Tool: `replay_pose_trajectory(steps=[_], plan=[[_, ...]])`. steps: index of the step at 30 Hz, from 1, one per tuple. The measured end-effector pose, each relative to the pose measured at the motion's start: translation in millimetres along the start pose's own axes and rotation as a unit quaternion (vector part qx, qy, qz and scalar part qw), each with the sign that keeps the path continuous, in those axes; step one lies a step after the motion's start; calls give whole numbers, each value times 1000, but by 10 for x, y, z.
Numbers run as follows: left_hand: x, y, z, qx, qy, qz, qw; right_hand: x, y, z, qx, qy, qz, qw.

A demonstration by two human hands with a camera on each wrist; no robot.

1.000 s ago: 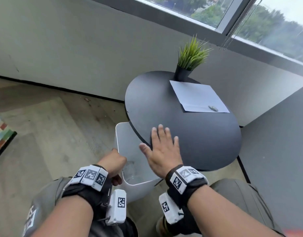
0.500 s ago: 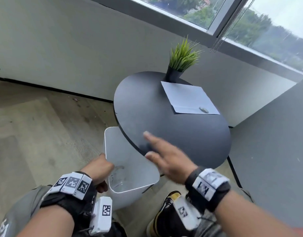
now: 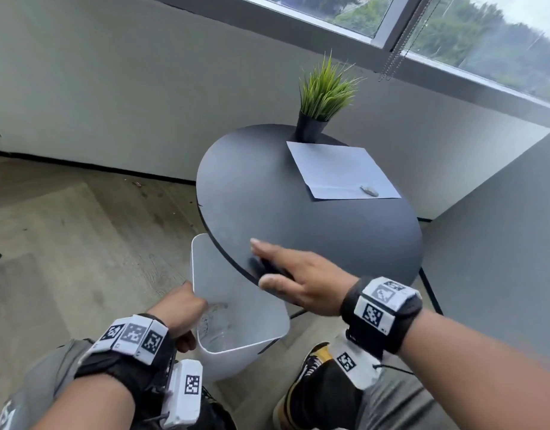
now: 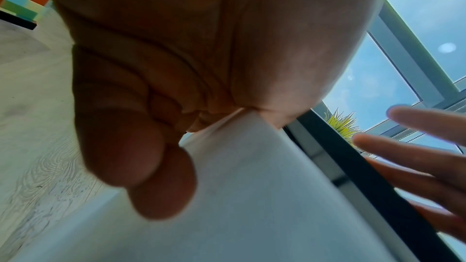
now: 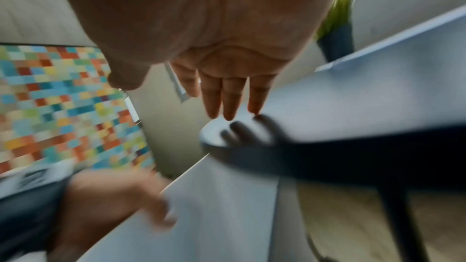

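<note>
A white plastic bin [image 3: 236,293] is tilted under the near-left edge of the round black table [image 3: 298,218]. My left hand [image 3: 182,308] grips its rim; in the left wrist view the curled fingers [image 4: 141,146] lie against the bin wall [image 4: 252,186]. My right hand [image 3: 301,274] is open just above the tabletop at that edge, over the bin's mouth, fingers straight and pointing left. The right wrist view shows those fingers [image 5: 227,97] and their shadow on the table [image 5: 353,107]. Nothing shows in the right hand.
A white sheet of paper [image 3: 339,172] lies at the table's far side with a small grey object [image 3: 369,190] on it. A potted grass plant [image 3: 323,91] stands behind it. A grey partition rises at right. Wood floor lies at left, and a colourful checked rug [image 5: 63,97] lies beyond it.
My right hand, which lay flat on the table with fingers pointing away, has turned and swept toward the table's edge above the bin. My left hand keeps its grip on the bin.
</note>
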State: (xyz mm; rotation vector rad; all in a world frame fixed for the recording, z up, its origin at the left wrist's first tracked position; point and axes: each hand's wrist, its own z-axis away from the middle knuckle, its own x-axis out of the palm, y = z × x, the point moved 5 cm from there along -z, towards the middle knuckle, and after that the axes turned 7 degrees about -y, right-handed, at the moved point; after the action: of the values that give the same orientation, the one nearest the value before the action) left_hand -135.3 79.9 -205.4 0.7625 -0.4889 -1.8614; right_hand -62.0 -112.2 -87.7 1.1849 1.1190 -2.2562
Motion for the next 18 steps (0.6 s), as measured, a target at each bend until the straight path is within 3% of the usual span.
replay_pose_trajectory(steps=[2,4,5,7,10,12,13,15,16,18], plan=[[15,-19,12,-5,-1,-2,1000,-300,388,-189,120,79,-28,989],[20,-16,19,-8,3,-3,1000,-365,645,-365,285,38,17,958],[16,-8,28,-14,7,-6,1000,-303,629,-438,312,4,34,950],[21,5,30,-20,15,-8,1000,-58,311,-531,247,-38,80,965],[33,50,80,-14,-4,12,1000,395,-472,-307,21,-60,123,990],[23,71,81,-12,2,14,1000,433,-523,-22,-39,-2,70,997],[11,72,100,-20,19,5,1000,357,-323,124,-4,76,45,996],[1,36,106,-36,42,-4,998,164,359,525,177,241,-1,954],[9,23,94,-36,48,-6,998,149,706,756,293,265,-27,918],[50,49,97,-29,42,3,999,302,1095,1088,439,211,-53,872]])
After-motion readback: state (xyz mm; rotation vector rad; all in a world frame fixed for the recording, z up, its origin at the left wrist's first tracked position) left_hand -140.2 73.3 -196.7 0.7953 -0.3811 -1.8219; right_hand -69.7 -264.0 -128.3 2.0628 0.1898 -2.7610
